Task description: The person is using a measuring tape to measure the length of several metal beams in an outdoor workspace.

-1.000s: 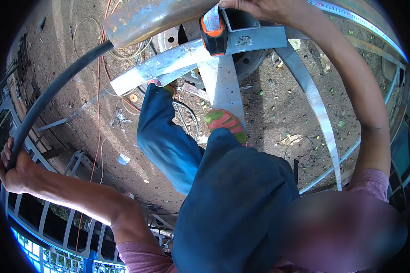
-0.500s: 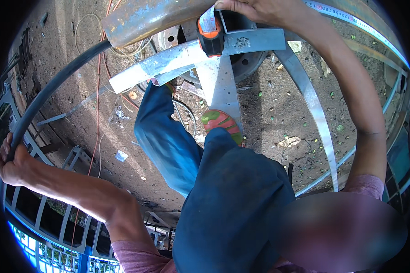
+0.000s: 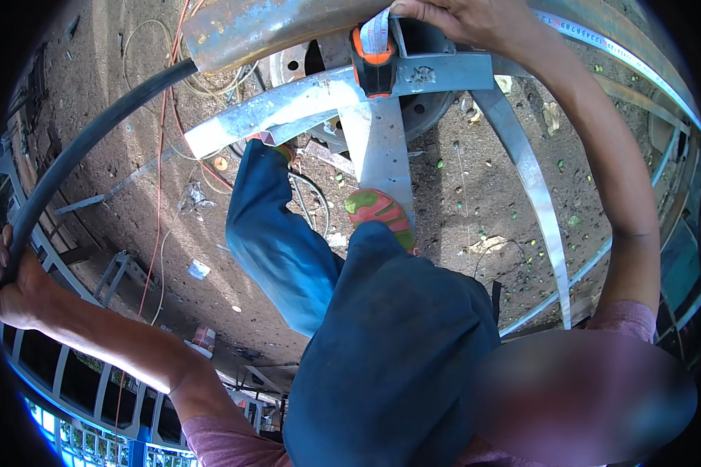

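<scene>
1 tape meas. [image 3: 375, 71], scale printed; 1 blk bar [image 3: 93, 140], L hand [image 3: 22, 289] fingers clamped on it; R hand [image 3: 467, 22] fingers: can't tell.

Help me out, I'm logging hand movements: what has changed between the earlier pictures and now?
The left hand has shifted slightly toward the picture's left edge; the bit of black rod visible below it earlier no longer shows. The view shifted slightly too. No visible new hold or release: that hand still grips the rod, and the right hand stays beside the orange-and-black tape measure.
</scene>
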Action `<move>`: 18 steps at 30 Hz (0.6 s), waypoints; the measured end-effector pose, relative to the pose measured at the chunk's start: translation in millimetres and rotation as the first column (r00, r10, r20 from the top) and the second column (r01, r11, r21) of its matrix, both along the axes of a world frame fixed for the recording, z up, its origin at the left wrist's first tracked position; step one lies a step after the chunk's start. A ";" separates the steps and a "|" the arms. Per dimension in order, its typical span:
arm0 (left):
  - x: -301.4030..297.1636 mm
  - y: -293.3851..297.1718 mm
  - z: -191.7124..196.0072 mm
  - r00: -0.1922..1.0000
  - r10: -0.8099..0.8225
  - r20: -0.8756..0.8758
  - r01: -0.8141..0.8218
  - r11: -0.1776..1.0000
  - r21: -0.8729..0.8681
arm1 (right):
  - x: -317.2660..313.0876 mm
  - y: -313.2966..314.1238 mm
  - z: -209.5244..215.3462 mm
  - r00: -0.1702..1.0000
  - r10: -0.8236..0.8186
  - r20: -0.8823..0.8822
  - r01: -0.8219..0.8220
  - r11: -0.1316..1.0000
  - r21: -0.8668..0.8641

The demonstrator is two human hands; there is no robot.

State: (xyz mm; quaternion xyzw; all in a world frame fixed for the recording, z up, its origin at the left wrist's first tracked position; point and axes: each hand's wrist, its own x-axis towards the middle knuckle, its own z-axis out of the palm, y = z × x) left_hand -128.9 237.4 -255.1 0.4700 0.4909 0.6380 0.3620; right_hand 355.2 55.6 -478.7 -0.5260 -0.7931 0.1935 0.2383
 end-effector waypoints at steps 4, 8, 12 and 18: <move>-69.3 26.0 5.9 0.962 -0.252 0.104 0.256 0.967 -0.021 | 2.9 -0.2 -10.9 0.955 0.021 0.297 -0.095 0.967 0.237; -101.5 22.8 -1.4 0.921 -0.284 0.268 0.303 0.952 -0.034 | -2.5 -1.5 5.6 0.987 0.052 0.151 -0.091 0.961 0.262; -69.0 27.0 -5.9 0.930 -0.235 0.283 0.240 0.971 0.016 | 0.0 -4.2 3.3 0.985 0.031 0.172 -0.076 0.962 0.261; -45.9 26.8 7.8 0.977 -0.193 0.091 0.193 0.981 0.013 | -2.7 -3.6 3.8 0.990 0.103 -0.096 -0.075 0.962 0.264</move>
